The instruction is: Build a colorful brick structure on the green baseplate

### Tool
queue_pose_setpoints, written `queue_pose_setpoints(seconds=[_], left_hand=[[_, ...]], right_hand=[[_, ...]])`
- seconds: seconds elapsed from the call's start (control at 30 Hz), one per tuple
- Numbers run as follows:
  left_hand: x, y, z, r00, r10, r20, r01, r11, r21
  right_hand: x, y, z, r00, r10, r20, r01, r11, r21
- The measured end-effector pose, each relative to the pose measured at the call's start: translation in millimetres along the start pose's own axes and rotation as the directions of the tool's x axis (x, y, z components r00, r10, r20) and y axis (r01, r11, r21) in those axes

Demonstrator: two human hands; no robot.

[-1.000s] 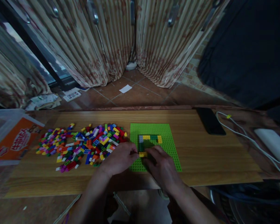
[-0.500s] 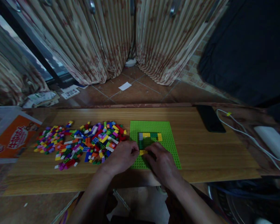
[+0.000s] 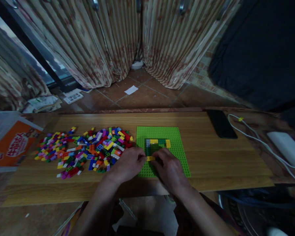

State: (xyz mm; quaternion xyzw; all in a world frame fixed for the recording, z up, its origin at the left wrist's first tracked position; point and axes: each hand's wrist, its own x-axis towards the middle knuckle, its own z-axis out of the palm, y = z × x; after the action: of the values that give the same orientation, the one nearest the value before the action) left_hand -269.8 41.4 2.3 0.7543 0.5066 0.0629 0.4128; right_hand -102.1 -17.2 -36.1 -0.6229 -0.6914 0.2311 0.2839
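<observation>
A green baseplate (image 3: 178,149) lies on the wooden table (image 3: 211,160). On it stands a small frame of bricks (image 3: 157,142): grey, yellow and green along the far side, dark green down the left. Both of my hands rest on the plate's near half. My left hand (image 3: 127,164) and my right hand (image 3: 169,168) pinch a yellow brick (image 3: 150,158) from either side at the frame's near left corner. The fingers hide the rest of the near row.
A pile of several loose coloured bricks (image 3: 88,150) spreads left of the plate. An orange box in a clear tub (image 3: 11,146) is at far left. A black phone (image 3: 221,124), a white cable (image 3: 258,142) and a white device (image 3: 286,147) lie at the right.
My hands have stayed on the yellow brick at the plate's near left; the fingers have closed in slightly. The view has shifted a little.
</observation>
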Motion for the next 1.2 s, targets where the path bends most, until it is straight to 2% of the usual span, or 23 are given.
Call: queue_pose_setpoints(seconds=[0.27,0.5,0.67,0.93,1.1,1.2], left_hand=[[3.1,1.6,3.1,0.997,-0.063,-0.047,0.063,0.998,0.009],[4.6,3.5,6.4,0.988,-0.131,-0.078,0.128,0.991,-0.040],[7.8,2.0,9.6,0.980,-0.170,-0.105,0.164,0.984,-0.064],[12.3,2.1,9.9,0.966,-0.257,-0.022,0.251,0.957,-0.144],[10.0,4.4,8.7,0.972,-0.231,-0.042,0.224,0.966,-0.126],[8.2,4.0,7.8,0.979,-0.200,-0.034,0.195,0.974,-0.116]], right_hand=[[1.0,-4.1,-0.9,0.998,0.061,-0.015,-0.061,0.998,0.007],[2.9,-3.6,-0.3,0.997,0.052,-0.050,-0.051,0.998,0.026],[8.0,-5.9,-1.1,0.993,0.106,-0.049,-0.105,0.994,0.017],[16.4,-6.4,-3.6,0.983,0.185,0.006,-0.185,0.982,0.035],[16.7,-7.9,-4.7,0.985,0.170,0.014,-0.170,0.985,0.039],[13.0,-6.4,-6.2,0.994,0.108,0.024,-0.109,0.991,0.073]])
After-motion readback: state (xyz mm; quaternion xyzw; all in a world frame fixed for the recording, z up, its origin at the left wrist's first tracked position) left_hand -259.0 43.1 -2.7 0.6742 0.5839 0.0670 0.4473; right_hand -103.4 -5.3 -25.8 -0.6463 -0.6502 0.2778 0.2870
